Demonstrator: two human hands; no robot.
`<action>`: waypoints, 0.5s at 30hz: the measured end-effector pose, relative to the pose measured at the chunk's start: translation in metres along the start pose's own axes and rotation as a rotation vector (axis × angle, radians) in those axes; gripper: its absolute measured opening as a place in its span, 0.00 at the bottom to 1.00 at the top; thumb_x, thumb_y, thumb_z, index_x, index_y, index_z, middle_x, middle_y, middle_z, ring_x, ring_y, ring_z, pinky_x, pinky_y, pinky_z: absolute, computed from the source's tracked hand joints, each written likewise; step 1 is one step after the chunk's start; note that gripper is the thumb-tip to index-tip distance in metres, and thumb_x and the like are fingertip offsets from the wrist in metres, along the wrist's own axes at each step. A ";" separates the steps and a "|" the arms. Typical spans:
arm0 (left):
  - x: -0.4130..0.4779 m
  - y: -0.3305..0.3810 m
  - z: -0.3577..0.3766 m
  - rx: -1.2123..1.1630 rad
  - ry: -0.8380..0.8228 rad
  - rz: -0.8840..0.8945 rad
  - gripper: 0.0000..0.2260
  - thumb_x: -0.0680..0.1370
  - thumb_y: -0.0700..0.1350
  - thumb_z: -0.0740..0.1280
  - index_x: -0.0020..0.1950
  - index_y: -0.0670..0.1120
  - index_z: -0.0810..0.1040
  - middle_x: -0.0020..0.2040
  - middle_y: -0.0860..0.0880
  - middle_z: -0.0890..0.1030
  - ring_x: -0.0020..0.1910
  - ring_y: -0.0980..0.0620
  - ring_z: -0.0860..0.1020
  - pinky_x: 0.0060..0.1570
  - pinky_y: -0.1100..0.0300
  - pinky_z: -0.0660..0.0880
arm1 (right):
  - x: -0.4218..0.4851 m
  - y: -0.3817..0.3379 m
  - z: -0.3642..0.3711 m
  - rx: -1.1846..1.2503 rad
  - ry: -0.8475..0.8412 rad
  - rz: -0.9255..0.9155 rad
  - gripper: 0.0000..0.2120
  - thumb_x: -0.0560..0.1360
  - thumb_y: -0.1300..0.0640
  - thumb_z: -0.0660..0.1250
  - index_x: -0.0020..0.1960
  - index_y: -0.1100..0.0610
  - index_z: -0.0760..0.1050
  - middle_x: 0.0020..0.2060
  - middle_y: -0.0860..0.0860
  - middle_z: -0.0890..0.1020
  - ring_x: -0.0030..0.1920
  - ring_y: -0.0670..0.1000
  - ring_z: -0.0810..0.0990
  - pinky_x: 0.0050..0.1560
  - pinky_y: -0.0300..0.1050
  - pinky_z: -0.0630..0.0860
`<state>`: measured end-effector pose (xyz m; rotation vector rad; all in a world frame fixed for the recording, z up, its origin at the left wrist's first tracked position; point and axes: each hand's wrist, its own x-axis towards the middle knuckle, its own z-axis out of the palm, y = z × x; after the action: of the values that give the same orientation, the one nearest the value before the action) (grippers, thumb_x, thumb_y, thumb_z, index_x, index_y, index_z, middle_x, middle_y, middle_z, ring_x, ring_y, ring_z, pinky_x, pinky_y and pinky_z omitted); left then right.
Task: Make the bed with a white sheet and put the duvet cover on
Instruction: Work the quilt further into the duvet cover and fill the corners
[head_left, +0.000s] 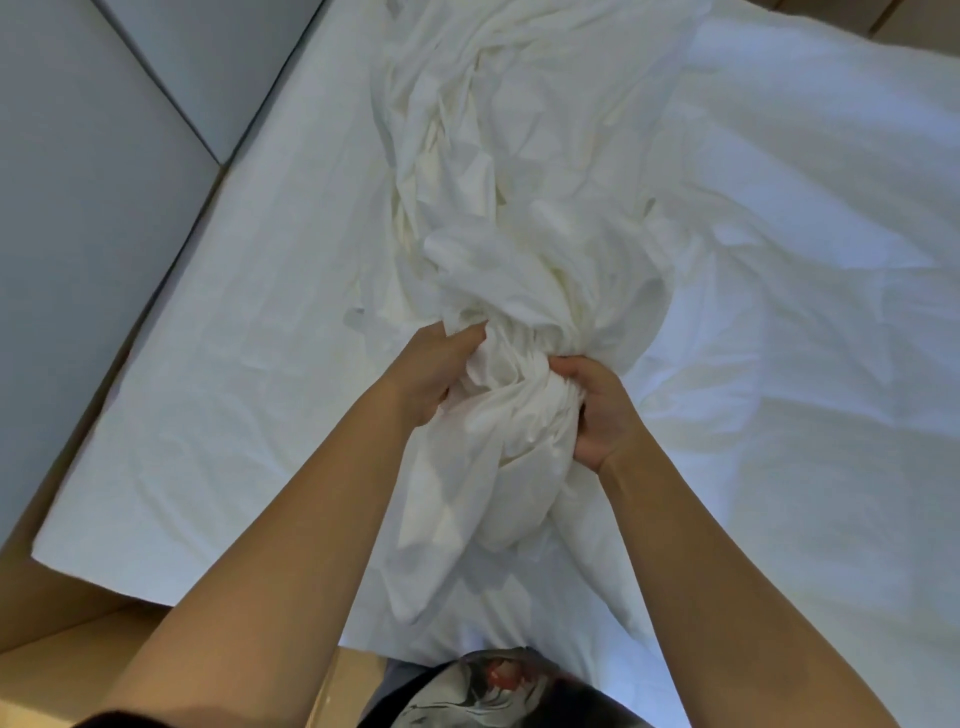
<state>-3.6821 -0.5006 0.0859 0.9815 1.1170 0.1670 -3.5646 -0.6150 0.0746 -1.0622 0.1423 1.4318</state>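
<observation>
Our left hand (441, 371) and right hand (602, 415) both squeeze the duvet cover (519, 270). It is white, all bunched up and wrinkly. It lies in a long heap down the middle of the bed (234, 374).

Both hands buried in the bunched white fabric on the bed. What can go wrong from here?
1. Left hand and right hand grip the bunched white fabric where it is twisted tight; pulling may tighten the twist instead of opening it.
2. The bundle lies on the white sheet, already creased; dragging it could rumple the sheet or tug it off the mattress corner.
</observation>
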 end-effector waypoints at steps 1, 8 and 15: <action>0.000 0.003 0.001 0.084 -0.007 0.006 0.15 0.77 0.50 0.66 0.63 0.47 0.76 0.55 0.50 0.82 0.53 0.52 0.80 0.44 0.61 0.75 | 0.001 0.002 0.001 -0.042 0.019 0.002 0.11 0.70 0.63 0.64 0.51 0.60 0.79 0.45 0.56 0.84 0.47 0.56 0.83 0.49 0.51 0.79; -0.006 -0.001 -0.002 0.141 0.139 0.168 0.08 0.72 0.47 0.72 0.50 0.49 0.81 0.45 0.54 0.83 0.44 0.57 0.82 0.38 0.66 0.76 | 0.012 0.014 0.006 -0.114 0.174 -0.057 0.13 0.71 0.66 0.65 0.55 0.63 0.79 0.49 0.59 0.83 0.49 0.58 0.82 0.48 0.50 0.80; 0.008 -0.001 0.002 0.430 0.080 0.157 0.07 0.77 0.42 0.64 0.53 0.49 0.76 0.51 0.51 0.80 0.53 0.51 0.77 0.51 0.58 0.75 | 0.015 0.015 0.001 -0.056 0.081 0.008 0.10 0.71 0.70 0.63 0.49 0.63 0.79 0.42 0.56 0.85 0.43 0.54 0.84 0.40 0.46 0.81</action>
<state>-3.6769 -0.4974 0.0799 1.4580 1.1737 0.0945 -3.5747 -0.6065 0.0579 -1.1670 0.1655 1.4077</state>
